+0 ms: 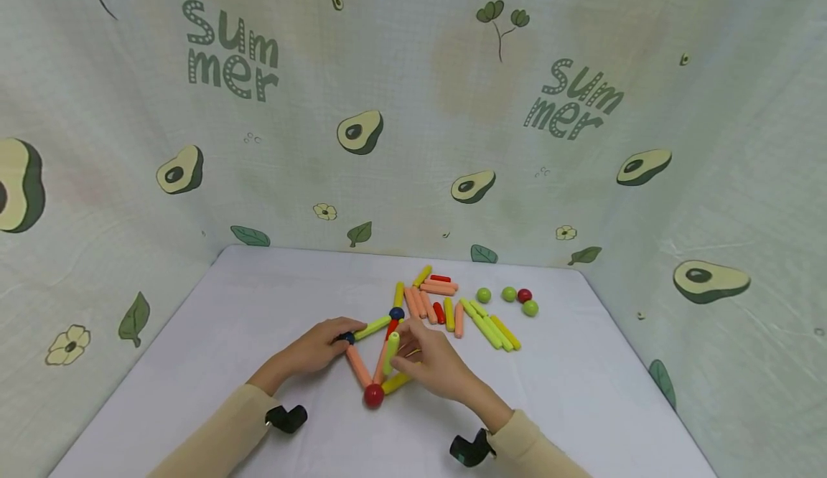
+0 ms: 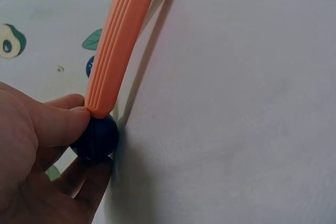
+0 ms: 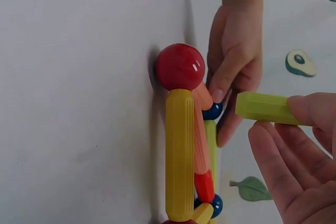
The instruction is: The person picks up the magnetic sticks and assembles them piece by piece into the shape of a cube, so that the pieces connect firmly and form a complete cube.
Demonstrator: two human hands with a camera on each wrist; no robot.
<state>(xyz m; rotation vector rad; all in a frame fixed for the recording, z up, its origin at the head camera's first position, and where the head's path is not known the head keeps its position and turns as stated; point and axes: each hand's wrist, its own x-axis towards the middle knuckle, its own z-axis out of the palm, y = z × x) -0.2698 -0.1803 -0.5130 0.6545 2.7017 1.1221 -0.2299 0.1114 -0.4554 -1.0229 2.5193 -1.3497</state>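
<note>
A small tabletop booth: a white desk (image 1: 258, 306) enclosed on three sides by avocado-print "Summer" cloth (image 1: 413, 105), like a recording setup.

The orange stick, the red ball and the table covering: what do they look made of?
Orange stick: likely moulded plastic, matte, with fine lengthwise ribs. Red ball: smooth and glossy, with bright highlights; probably plastic, though lacquered wood or coated metal cannot be ruled out. Table covering: apparently a thin white cloth or sheet, matte and faintly creased. The left hand pinches a dark blue ball, duller than the red one.
</note>
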